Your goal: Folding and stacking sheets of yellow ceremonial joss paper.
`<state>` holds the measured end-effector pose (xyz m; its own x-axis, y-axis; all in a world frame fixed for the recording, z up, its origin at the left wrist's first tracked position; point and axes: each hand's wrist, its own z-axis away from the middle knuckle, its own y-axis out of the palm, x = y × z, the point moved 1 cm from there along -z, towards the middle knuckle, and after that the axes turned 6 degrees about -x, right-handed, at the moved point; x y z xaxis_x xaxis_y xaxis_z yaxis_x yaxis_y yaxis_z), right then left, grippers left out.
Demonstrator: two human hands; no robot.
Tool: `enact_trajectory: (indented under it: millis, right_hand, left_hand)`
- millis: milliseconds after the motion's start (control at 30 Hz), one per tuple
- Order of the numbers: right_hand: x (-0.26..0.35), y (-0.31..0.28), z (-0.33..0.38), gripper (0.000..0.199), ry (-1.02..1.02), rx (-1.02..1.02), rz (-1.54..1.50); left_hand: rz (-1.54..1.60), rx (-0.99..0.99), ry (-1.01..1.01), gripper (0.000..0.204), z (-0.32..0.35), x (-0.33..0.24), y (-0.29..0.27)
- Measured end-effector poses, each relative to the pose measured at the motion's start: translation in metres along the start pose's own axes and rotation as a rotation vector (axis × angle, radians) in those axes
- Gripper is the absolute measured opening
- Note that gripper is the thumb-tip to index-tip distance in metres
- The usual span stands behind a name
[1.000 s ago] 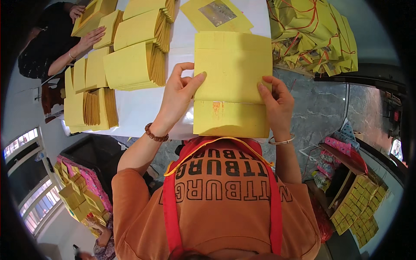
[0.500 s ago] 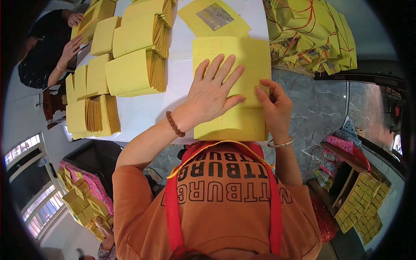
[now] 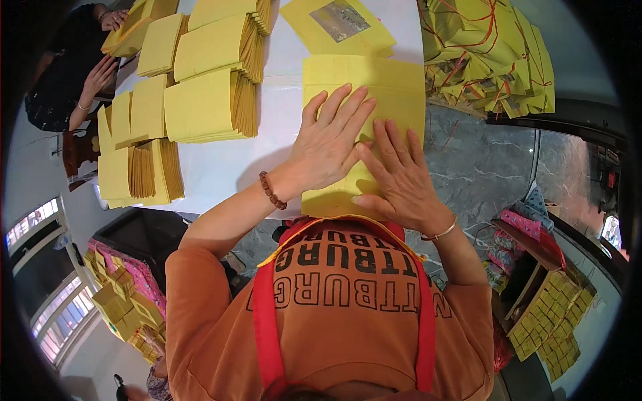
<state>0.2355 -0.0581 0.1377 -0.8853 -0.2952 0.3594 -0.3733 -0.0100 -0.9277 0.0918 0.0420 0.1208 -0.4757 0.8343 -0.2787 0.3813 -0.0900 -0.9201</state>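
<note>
A white table [image 3: 221, 167] fills the upper middle of the view over a grey marbled floor [image 3: 488, 167], with windows low at eight o'clock. At the far left, around ten o'clock, a co-worker's hand [image 3: 97, 77] rests near fanned stacks of yellow paper [image 3: 137, 170]; nearer the centre lie thicker folded yellow bundles [image 3: 210, 107], edges showing like pages.

At the centre, the yellow folded sheet [image 3: 394, 93] lies flat at the table's near edge. The left hand [image 3: 328, 144], with a bead bracelet at the wrist, is spread palm-down on it, fingers fanned toward twelve o'clock. The right hand [image 3: 401, 177], with a thin bangle, lies flat just beside it, fingertips touching the left hand; both are open and pressing, gripping nothing. To crease well, I judge the palms should keep the layers aligned and smooth outward from the middle, so the fold sets without slipping over the edge.

Beyond the sheet at twelve o'clock sits a yellow sheet with a silvery square patch [image 3: 338, 23]. At one o'clock, a loose heap of yellow packets tied with red string [image 3: 488, 60]. At four o'clock, a box of small yellow squares [image 3: 548, 314] stands on the floor, pink wrapping beside it.
</note>
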Motion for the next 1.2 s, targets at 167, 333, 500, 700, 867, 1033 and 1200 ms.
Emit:
enact_trajectory:
  millis: [167,333,500,700,867,1033,1200]
  right_hand:
    - [0.001,0.0,0.001,0.068,0.003,-0.011,0.04]
    - [0.002,-0.001,0.002,0.069,-0.018,-0.003,0.033]
    - [-0.037,-0.007,0.006,0.062,0.226,-0.11,-1.173]
    - [-0.052,-0.019,0.022,0.043,0.335,-0.642,-1.471]
    - [-0.015,-0.04,0.014,0.033,-0.002,-0.469,0.022]
    - [-0.006,-0.041,0.0,0.028,-0.21,-0.515,0.303]
    - [0.042,-0.054,-0.01,0.027,-0.358,-0.443,0.317]
  left_hand:
    - [0.477,-0.233,-0.001,0.052,0.006,0.01,-0.007]
    - [0.109,0.007,0.13,0.057,0.019,0.005,-0.02]
    - [-0.054,0.035,0.25,0.056,0.014,0.007,-0.023]
    - [-0.476,0.07,0.339,0.048,0.008,-0.02,-0.017]
    - [-0.282,-0.035,0.19,0.042,0.01,-0.014,-0.016]
    - [-0.247,-0.297,0.229,0.04,0.016,-0.015,-0.049]
    - [-0.238,-0.424,0.165,0.037,0.065,-0.013,-0.073]
